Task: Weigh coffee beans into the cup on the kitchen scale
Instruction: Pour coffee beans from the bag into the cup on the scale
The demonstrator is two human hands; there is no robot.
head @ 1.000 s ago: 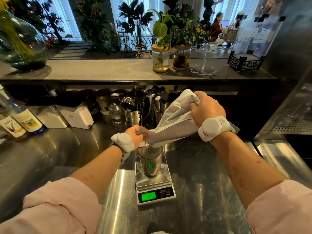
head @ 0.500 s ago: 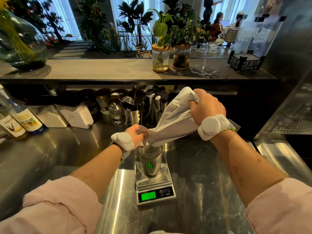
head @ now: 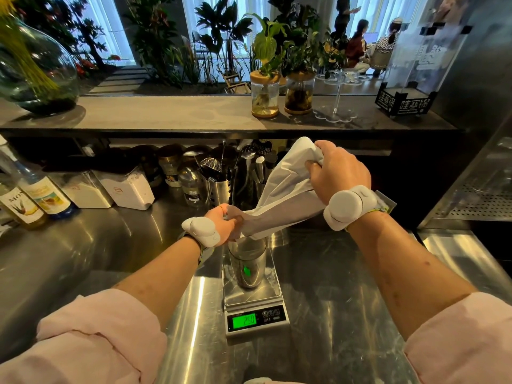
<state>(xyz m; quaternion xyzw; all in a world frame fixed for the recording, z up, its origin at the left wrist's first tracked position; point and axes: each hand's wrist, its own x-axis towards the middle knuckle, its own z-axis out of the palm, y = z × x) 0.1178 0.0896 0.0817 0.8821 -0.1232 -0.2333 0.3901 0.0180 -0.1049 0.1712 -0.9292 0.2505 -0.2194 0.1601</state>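
Fingers of both hands, left (head: 225,221) and right (head: 336,169), clench a tilted white bag (head: 282,195) over the cup (head: 247,263) on the scale (head: 253,306)

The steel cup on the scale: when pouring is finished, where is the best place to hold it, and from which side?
Probably grip the steel cup around its mid wall from the right: it stands upright with smooth round sides, no handle visible, and the white bag and left hand crowd its rim.

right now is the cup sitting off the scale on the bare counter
No, the metal cup stands on the scale platform, right under the tilted white bag.
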